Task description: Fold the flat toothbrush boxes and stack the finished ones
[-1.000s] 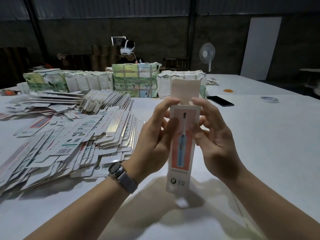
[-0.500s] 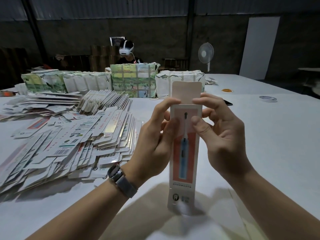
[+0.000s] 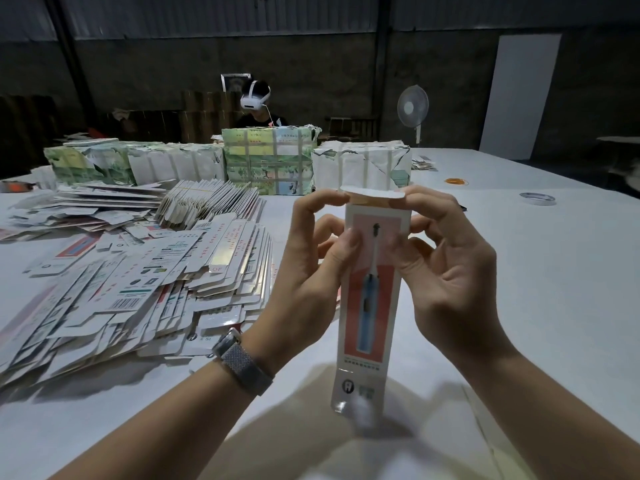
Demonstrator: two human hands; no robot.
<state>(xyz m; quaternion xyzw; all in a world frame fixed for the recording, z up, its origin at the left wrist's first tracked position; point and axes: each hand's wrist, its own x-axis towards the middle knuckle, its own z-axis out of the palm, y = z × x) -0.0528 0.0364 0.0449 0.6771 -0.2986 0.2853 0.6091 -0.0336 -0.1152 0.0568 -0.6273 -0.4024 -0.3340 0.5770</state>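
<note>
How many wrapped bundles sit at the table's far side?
3: a long, partly torn one at left, a taller green one in the middle, a white one at right. More may be hidden.

dim packing warehouse: corrugated metal wall (image 3: 207, 15), wrapped bundles (image 3: 268, 161), heaps of flat cartons (image 3: 138, 282)

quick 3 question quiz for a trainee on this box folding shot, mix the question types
1. True or false: the top flap of the tall white toothbrush box with the red panel stands straight up.
2. Which side of the white table holds the heap of flat printed box blanks? A) the person's left B) the person's right
3. Fill in: the grey mesh-band watch sits on the ___ wrist.

Key:
1. False; it is bent over, with the left hand and right hand both pinching the box near its top.
2. A
3. left
</note>
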